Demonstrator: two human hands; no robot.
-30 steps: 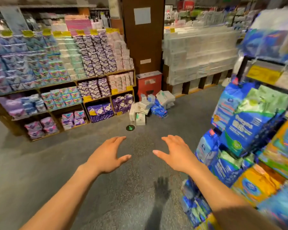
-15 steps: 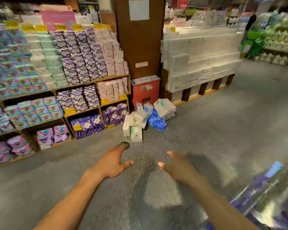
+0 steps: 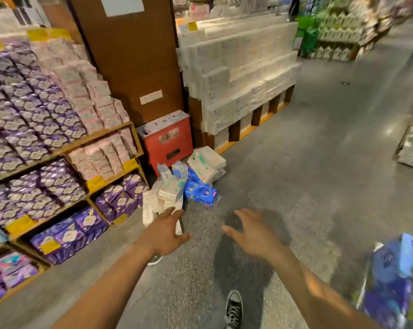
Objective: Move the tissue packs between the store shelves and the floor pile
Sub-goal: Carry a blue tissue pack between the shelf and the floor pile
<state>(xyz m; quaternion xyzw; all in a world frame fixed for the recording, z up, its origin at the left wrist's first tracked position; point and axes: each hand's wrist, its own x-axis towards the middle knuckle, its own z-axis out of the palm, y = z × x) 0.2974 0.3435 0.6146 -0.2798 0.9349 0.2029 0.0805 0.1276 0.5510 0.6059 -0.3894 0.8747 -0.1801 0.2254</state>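
Seen from the head camera, the tissue packs [image 3: 189, 184] lie in a loose heap on the grey floor [image 3: 307, 186], far from the person and just in front of a red box [image 3: 167, 138], between the wooden shelves [image 3: 101, 141] on the left and a white stack of goods [image 3: 236, 79] on the right. The left hand [image 3: 164, 236] and the right hand [image 3: 253, 233] are stretched toward the heap, each spread wide with nothing in it; the left fingertips overlap the nearest white pack, but I cannot tell whether they touch it. The packs look like soft plastic-wrapped bricks, white with pastel prints, plus one bright blue pack [image 3: 200, 192] at the heap's right. I'd judge them light, squashy and a bit slick, best taken across the middle or by both short ends
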